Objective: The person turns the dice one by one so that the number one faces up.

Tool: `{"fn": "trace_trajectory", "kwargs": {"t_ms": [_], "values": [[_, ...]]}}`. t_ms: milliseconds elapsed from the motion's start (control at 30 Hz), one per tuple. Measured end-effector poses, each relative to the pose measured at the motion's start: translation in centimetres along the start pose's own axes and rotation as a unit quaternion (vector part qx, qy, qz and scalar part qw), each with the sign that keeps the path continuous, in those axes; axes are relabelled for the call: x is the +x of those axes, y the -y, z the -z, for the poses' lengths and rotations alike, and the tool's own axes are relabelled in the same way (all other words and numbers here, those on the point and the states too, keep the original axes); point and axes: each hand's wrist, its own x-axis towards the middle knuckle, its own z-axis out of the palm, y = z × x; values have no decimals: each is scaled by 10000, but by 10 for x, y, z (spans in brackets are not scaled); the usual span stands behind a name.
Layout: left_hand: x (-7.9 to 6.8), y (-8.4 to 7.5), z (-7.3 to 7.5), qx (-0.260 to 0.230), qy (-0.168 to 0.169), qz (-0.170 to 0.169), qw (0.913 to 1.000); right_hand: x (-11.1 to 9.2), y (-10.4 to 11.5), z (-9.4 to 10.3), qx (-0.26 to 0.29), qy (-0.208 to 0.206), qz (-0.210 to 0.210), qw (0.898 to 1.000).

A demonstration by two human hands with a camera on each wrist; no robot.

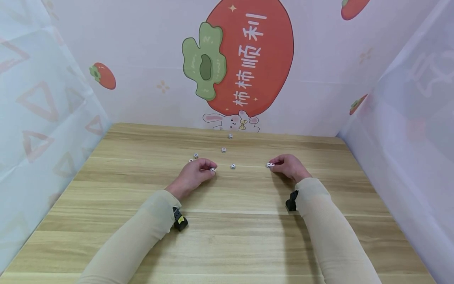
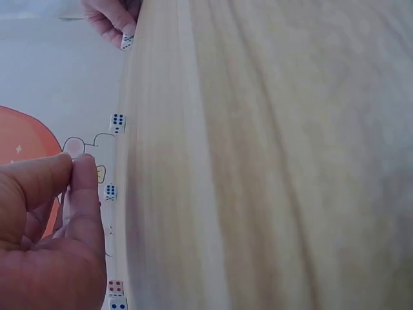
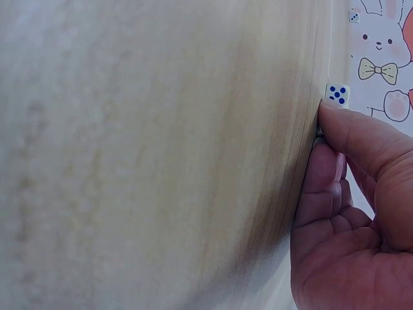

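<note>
In the head view my left hand point(image 1: 191, 175) pinches a small white die point(image 1: 213, 170) between thumb and fingertips, low over the table. The left wrist view shows the thumb and finger point(image 2: 84, 187) tips together, the die itself hidden there. My right hand point(image 1: 289, 166) grips white dice point(image 1: 269, 165) at its fingertips; they look like two side by side. In the right wrist view, a die with blue dots point(image 3: 338, 95) shows just past the thumb. A loose die point(image 1: 233, 166) lies between the hands.
Further back on the wooden table point(image 1: 227, 236) lie one die point(image 1: 224, 150) and another die point(image 1: 230, 136) near the back wall. Beyond the left hand sits a die point(image 1: 196, 156), with a partly covered die point(image 1: 190, 160) beside it. Printed sheets point(image 1: 142, 98) enclose the back and sides.
</note>
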Motion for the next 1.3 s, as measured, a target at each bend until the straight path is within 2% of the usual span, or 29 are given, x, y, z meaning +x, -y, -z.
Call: {"fn": "trace_trajectory", "kwargs": {"t_ms": [233,367,500,700,833,967,1100,1300], "values": [[0,0,4,7,-27,-120,9999,2,0,-1,-43,-19,3,10000],[-1,-1,18,177,-73,-296,9994,2,0,-1,-42,-24,-31,10000],[0,-2,37,320,-256,-351,9985,1,1,-2,-21,-13,-55,10000],[2,-2,61,218,-570,-222,9979,0,2,-1,-5,3,-106,9999],[4,-1,71,112,-655,-191,9976,-1,2,0,-88,3,-92,9999],[4,1,77,199,-730,-9,9971,-1,1,1,-107,3,-59,9999],[5,4,82,457,-784,104,9958,0,1,0,-85,6,-58,9999],[12,10,88,1430,-770,45,9867,0,1,0,-115,9,-43,9999]]}}
